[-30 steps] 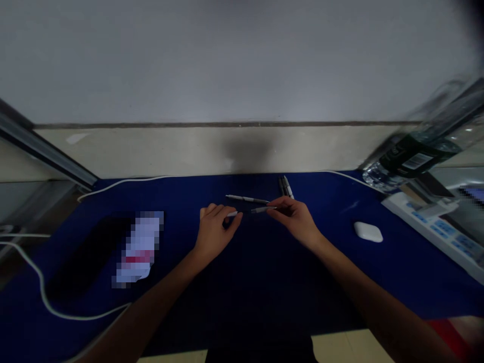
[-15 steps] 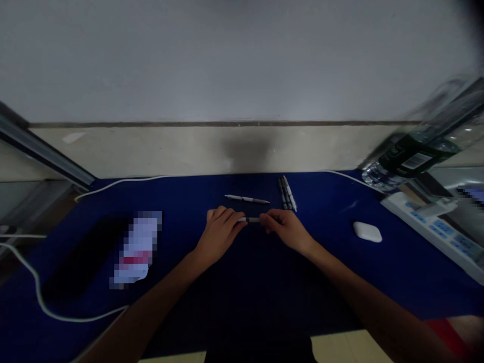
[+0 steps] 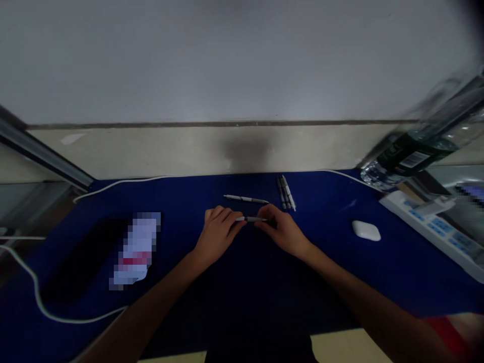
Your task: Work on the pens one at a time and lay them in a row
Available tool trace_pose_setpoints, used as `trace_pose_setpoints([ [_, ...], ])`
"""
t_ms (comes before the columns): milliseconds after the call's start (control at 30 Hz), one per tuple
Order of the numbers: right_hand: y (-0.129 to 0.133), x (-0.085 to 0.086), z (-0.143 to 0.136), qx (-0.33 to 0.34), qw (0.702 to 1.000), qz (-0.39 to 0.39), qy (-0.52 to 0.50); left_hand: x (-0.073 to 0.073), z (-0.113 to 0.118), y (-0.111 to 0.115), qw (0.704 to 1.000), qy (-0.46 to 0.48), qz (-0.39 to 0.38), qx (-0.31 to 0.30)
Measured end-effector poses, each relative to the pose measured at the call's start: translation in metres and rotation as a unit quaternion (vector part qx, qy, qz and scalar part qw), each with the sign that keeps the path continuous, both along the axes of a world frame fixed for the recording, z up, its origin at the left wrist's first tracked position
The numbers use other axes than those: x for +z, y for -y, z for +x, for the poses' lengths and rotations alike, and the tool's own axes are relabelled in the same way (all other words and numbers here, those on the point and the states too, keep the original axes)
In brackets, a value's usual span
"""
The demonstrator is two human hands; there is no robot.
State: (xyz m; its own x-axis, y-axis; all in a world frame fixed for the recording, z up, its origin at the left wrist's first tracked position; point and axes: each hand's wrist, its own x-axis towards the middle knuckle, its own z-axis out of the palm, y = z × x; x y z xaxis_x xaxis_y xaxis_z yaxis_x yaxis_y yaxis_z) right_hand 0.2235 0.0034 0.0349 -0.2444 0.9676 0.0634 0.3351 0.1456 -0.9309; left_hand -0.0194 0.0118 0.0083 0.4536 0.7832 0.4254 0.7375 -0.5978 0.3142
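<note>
Head view, step in hand: apparently working a slim click pen (image 3: 249,219), held level between both hands, near the tabletop (image 3: 321,201) surface.
Left hand (image 3: 219,227): narrow grip holding the pen's white barrel.
Right hand (image 3: 283,225): narrow grip around its grey pointed end.
Next move: seemingly calls for steady, light pressure with both ends aligned.
Materials: smooth blue tabletop; slender, plastic-looking loose pen (image 3: 245,198) and grouped pens (image 3: 288,192) beyond; rounded white case (image 3: 366,230).
</note>
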Motion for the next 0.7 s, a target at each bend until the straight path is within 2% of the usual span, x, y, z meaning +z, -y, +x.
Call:
trace_pose_setpoints([
  [133,0.0003,0.0000,-0.0011,0.013,0.999,0.017,0.048,-0.0004,0.0003,0.0003,1.000,-0.002,0.005,-0.007],
  [267,-0.0005,-0.0002,0.0000,-0.004,1.000,0.002,0.031,0.0009,-0.0006,0.0002,1.000,-0.006,-0.010,-0.002],
  [400,-0.0008,-0.0004,0.0016,0.016,0.999,0.009,0.051,0.0011,-0.0010,0.0001,1.000,-0.004,-0.013,-0.007],
  [700,0.0000,0.0033,0.0010,0.001,1.000,-0.014,0.024,-0.0022,0.0001,-0.0009,1.000,0.002,-0.009,0.003],
])
